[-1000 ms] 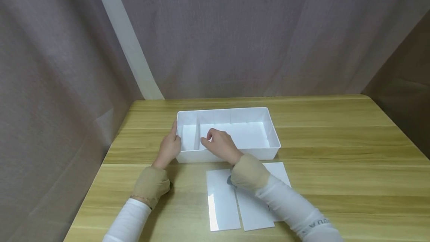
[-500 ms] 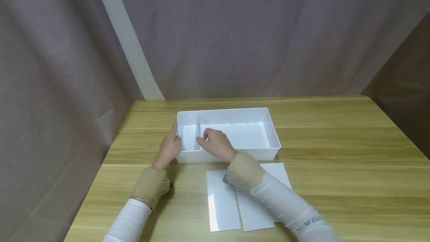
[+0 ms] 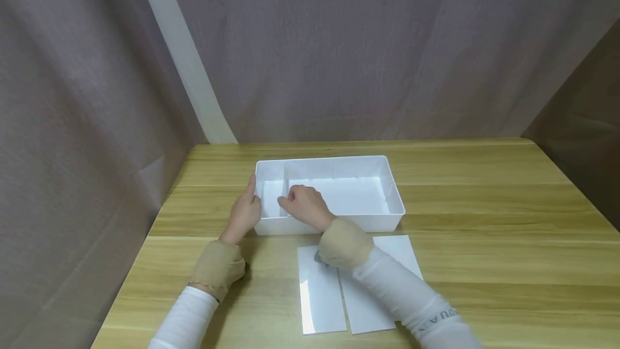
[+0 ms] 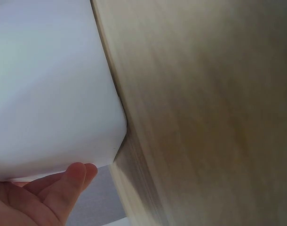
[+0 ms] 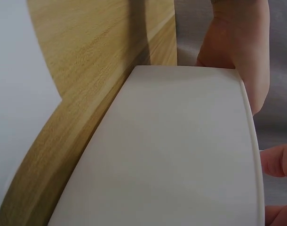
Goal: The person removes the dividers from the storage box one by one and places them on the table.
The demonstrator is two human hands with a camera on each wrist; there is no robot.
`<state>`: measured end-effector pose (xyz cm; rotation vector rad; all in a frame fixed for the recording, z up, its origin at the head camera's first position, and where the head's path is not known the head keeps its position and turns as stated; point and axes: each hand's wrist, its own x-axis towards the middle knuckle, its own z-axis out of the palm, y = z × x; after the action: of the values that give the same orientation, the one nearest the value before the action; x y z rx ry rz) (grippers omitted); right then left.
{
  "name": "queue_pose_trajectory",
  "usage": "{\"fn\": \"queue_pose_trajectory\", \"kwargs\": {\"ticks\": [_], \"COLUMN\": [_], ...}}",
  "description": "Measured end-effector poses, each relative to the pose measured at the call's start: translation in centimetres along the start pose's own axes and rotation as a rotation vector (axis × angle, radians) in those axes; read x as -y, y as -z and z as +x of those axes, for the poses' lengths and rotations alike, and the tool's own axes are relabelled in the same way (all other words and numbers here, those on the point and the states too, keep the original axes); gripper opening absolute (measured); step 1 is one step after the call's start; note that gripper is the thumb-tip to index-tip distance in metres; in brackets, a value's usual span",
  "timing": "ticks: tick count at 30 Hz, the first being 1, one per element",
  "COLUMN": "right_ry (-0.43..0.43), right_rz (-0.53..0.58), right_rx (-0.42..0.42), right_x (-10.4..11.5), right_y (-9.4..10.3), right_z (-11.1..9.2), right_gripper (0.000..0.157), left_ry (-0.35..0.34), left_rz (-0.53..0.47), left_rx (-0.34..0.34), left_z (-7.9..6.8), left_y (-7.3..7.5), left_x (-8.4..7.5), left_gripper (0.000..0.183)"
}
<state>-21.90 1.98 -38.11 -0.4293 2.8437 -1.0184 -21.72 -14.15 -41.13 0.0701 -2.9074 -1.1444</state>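
A white rectangular storage box [image 3: 334,222] stands on the table, with a thin divider [image 3: 285,176] crossing it near its left end. My left hand [image 3: 244,214] grips the box's left end wall, its fingers right at the rim in the left wrist view. Over the near side of the box, my right hand [image 3: 306,206] has bent fingers, with thumb and index overlapping the divider in the head view. The right wrist view shows two of its fingertips [image 5: 275,160] apart beyond the box's near rim. Nothing shows between them.
In front of the box lie flat white panels [image 3: 322,295] on the wooden table [image 3: 484,230]; the right forearm covers parts of them. Another white panel [image 3: 398,252] shows beyond that sleeve. A grey curtain [image 3: 339,58] hangs behind the table.
My right hand has shifted left a little across the box, from just right of the divider to overlapping it. The left hand and the box show no visible movement.
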Motion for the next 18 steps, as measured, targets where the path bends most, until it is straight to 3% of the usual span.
{"fn": "queue_pose_trajectory", "kwargs": {"ticks": [18], "right_ry": [-0.005], "right_rz": [-0.053], "right_rx": [-0.026], "right_x": [0.5], "right_y": [-0.73], "right_z": [0.56], "right_gripper": [0.036], "left_ry": [-0.016], "left_rz": [0.004], "left_rx": [-0.017], "left_z": [0.03], "left_y": [-0.08], "left_x": [0.1], "left_gripper": [0.054]}}
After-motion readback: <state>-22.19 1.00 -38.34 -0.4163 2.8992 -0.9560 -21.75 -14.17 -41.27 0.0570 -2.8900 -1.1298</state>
